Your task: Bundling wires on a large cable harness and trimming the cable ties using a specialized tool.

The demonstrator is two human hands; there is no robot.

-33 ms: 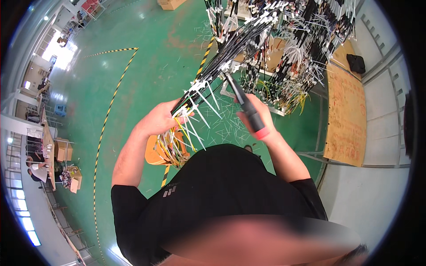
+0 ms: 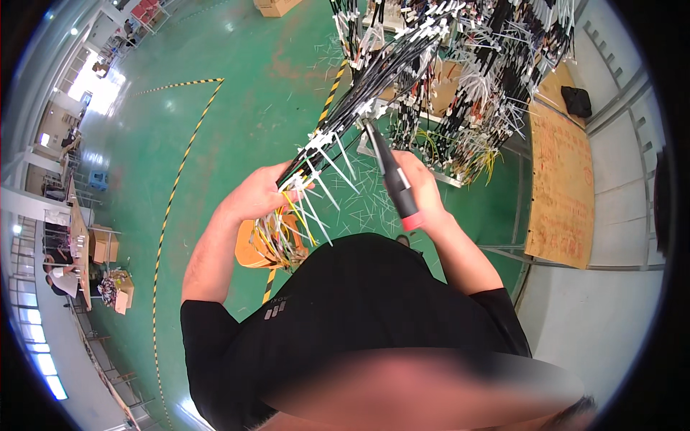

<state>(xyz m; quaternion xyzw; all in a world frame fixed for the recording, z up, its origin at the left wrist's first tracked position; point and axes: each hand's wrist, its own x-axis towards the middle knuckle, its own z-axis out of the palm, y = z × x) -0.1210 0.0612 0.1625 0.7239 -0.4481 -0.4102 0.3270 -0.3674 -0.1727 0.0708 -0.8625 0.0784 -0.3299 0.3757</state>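
A long bundle of black cables with white connectors slants from the upper right down toward me. My left hand is closed around its lower end, where untrimmed white cable ties stick out. Below that hand hang loose yellow, white and grey wire ends. In my right hand is a black cable tie gun with a red rear end. Its narrow nose points up at the bundle, close to a white tie about halfway along; I cannot tell whether it touches. The right fingers are partly hidden behind the gun.
A rack hung with many cable harnesses fills the upper right. Cut tie ends litter the green floor. An orange stool stands below my left hand. A wooden board leans at the right wall. People sit at a far-left bench.
The red rear end of the cable tie gun has swung slightly left, with its nose still near the bundle. My left hand holds its place.
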